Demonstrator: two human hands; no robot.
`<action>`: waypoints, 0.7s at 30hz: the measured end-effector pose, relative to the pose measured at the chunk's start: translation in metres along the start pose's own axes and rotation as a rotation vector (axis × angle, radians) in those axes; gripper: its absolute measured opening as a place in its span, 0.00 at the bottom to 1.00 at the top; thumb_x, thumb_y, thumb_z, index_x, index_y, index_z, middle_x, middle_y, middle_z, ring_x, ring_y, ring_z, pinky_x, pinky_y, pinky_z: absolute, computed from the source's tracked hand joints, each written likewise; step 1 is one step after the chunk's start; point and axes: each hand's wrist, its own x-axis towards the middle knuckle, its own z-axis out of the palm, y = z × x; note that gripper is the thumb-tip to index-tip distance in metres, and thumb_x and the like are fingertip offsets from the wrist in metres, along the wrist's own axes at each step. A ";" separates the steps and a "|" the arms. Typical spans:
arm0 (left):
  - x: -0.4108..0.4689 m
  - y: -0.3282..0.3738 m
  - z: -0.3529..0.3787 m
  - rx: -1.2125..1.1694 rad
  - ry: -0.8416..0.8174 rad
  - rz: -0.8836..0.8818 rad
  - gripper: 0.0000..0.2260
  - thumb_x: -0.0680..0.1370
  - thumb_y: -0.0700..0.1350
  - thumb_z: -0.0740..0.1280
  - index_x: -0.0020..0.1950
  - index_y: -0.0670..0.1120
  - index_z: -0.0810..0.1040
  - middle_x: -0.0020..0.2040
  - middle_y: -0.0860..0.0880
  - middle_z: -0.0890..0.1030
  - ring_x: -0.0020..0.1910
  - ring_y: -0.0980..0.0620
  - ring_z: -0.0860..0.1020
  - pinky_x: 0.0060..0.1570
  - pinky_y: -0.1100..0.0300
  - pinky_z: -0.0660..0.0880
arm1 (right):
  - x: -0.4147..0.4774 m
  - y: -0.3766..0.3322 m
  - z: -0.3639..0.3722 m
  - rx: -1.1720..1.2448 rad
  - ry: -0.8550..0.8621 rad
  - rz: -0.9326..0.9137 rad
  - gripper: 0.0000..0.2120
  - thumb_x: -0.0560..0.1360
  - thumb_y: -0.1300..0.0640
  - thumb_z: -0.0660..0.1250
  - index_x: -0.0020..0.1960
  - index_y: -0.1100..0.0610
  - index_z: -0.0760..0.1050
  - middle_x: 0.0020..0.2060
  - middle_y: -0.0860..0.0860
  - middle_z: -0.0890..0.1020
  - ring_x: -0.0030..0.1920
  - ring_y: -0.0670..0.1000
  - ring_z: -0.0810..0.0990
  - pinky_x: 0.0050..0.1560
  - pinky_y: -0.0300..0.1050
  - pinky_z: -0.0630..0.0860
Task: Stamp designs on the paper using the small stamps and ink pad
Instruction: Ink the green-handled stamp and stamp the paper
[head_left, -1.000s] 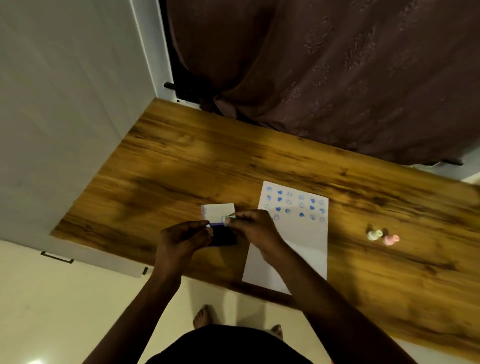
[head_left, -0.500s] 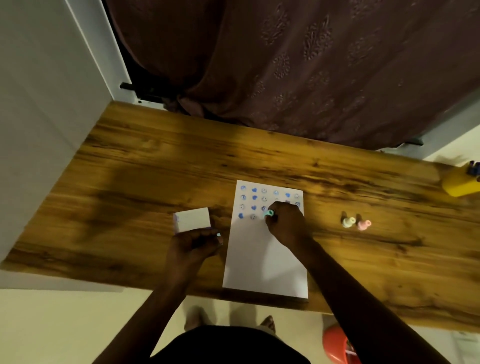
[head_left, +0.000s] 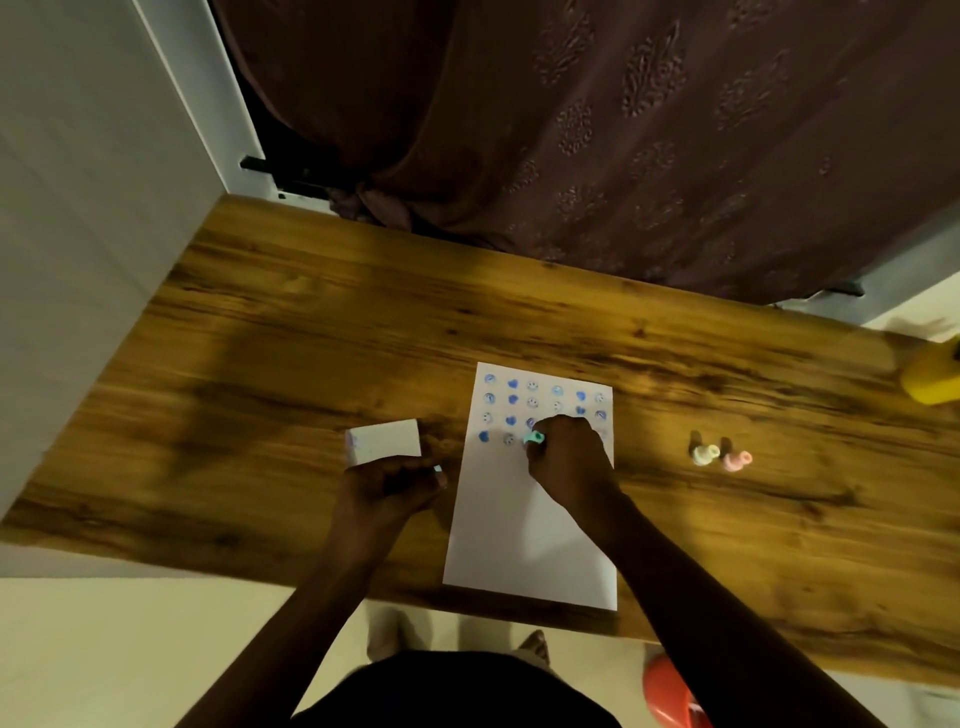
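Hidden and cut-off bits
Right hand (head_left: 569, 460) covers most of teal stamp (head_left: 534, 439) and prints beneath its fingers; left hand (head_left: 387, 483) hides ink pad base; yellow object (head_left: 932, 379) cropped by edge.

The paper (head_left: 530, 519) lies on the surface (head_left: 311, 338) at its near edge, about midway along. A box (head_left: 384, 441) sits just left of the paper, with the left hand (head_left: 389, 483) at its near side. The right hand (head_left: 571, 462) rests on the paper's far half, holding a stamp (head_left: 534, 439) down among the printed marks (head_left: 511, 400). Two more stamps (head_left: 719, 456) stand side by side to the right, well apart from the paper. A container (head_left: 932, 379) sits at the right end.
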 end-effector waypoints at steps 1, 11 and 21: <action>-0.001 0.002 0.002 -0.005 -0.003 0.000 0.17 0.68 0.41 0.79 0.55 0.51 0.83 0.48 0.57 0.88 0.51 0.55 0.87 0.43 0.63 0.84 | 0.000 -0.001 0.000 -0.008 0.004 0.006 0.19 0.78 0.48 0.70 0.64 0.56 0.78 0.61 0.53 0.83 0.58 0.55 0.84 0.60 0.46 0.79; -0.009 0.018 0.017 0.027 0.002 0.014 0.11 0.71 0.39 0.79 0.49 0.52 0.87 0.48 0.49 0.89 0.50 0.47 0.87 0.47 0.52 0.86 | 0.006 -0.001 -0.007 -0.016 -0.022 0.003 0.19 0.76 0.49 0.73 0.63 0.57 0.79 0.59 0.54 0.84 0.57 0.56 0.83 0.59 0.46 0.79; -0.019 0.032 0.051 0.127 -0.100 0.038 0.13 0.73 0.37 0.78 0.55 0.49 0.87 0.53 0.49 0.89 0.56 0.49 0.86 0.58 0.50 0.83 | -0.012 0.026 -0.078 1.085 -0.092 0.195 0.10 0.72 0.54 0.78 0.45 0.62 0.86 0.37 0.59 0.86 0.37 0.53 0.81 0.40 0.44 0.79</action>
